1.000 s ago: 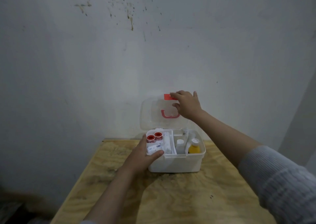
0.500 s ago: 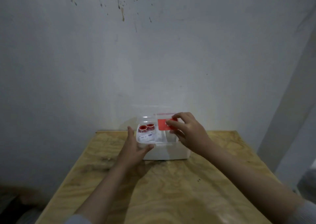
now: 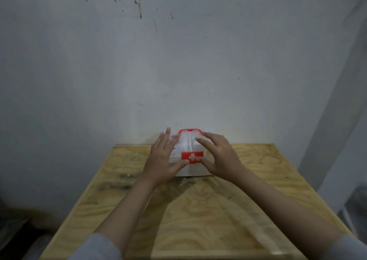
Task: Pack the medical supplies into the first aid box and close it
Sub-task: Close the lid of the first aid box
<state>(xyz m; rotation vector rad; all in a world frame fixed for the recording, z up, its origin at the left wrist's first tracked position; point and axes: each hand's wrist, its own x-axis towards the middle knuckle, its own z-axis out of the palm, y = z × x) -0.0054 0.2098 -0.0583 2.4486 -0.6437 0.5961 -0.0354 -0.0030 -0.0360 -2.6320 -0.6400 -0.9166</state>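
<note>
The white first aid box [image 3: 195, 171] stands at the far middle of the plywood table [image 3: 198, 210], its clear lid down over the contents. A red latch with a white cross [image 3: 192, 157] sits at the lid's front edge, and a red handle [image 3: 189, 130] lies at the back. My left hand [image 3: 161, 158] rests flat on the lid's left side, thumb touching the latch. My right hand [image 3: 219, 156] lies on the lid's right side, thumb at the latch's right end. The supplies inside are mostly hidden under my hands.
A stained grey wall [image 3: 178, 61] rises right behind the table. The table's right edge borders a pale upright surface [image 3: 337, 120]. Dark floor shows at the lower left [image 3: 19, 230].
The lid came down from upright to flat on the box. My right hand left the lid's top edge, and both hands now press on the lid beside the latch.
</note>
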